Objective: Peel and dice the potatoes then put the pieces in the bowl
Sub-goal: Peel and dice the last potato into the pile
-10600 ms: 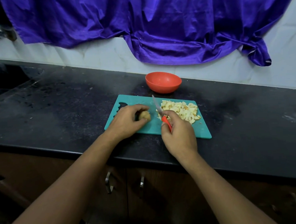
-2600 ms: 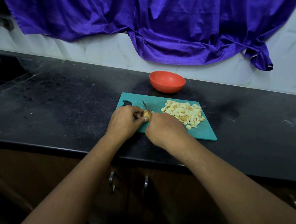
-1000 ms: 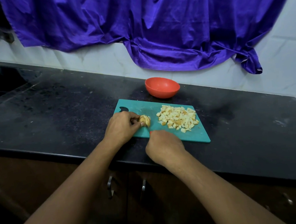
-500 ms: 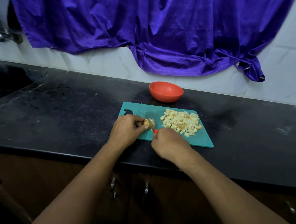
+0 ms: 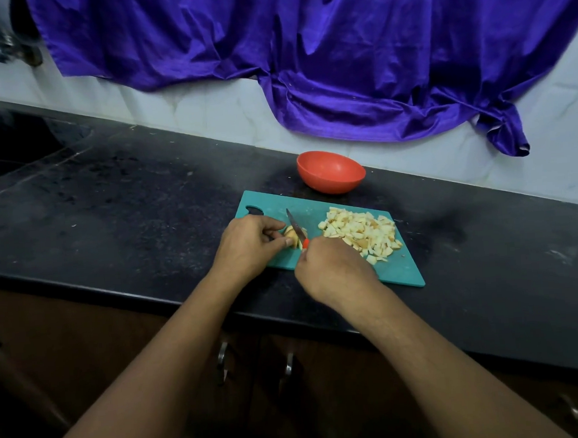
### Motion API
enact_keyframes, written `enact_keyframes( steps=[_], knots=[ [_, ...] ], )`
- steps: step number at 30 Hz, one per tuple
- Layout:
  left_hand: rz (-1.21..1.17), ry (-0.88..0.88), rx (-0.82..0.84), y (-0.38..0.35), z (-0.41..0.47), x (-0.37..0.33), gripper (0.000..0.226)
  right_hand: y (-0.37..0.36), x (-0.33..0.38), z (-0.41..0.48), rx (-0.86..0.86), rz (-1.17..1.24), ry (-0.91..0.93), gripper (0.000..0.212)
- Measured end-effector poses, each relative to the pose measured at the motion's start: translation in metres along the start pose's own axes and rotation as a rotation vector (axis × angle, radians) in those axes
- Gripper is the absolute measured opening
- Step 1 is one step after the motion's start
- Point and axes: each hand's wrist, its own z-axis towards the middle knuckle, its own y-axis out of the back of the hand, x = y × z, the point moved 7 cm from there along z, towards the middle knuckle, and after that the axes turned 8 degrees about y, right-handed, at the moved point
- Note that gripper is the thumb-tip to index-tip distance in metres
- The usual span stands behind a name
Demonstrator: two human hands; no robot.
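We are pinching the likely slippery potato at its end with our left hand, right hand gripping the knife.

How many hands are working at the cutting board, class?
2. The left hand holds the potato piece on the cutting board, left side; the right hand grips the knife beside it. None hidden.

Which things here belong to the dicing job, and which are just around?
Job: left hand holding potato piece; right hand gripping knife; diced pile; cutting board; red bowl.
Just around: purple cloth; tap; cabinet handles.
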Motion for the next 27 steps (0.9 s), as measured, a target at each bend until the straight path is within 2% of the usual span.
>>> enact_keyframes(
  steps=[8, 27],
  knots=[
    [0.076, 0.017, 0.048, -0.004, 0.007, 0.0, 0.034, -0.002, 0.002, 0.002, 0.035, 0.005, -0.023, 0.028],
    [0.03, 0.082, 0.043, -0.003, 0.009, 0.005, 0.024, -0.001, 0.014, 0.001, 0.043, -0.093, -0.024, 0.031]
  ],
)
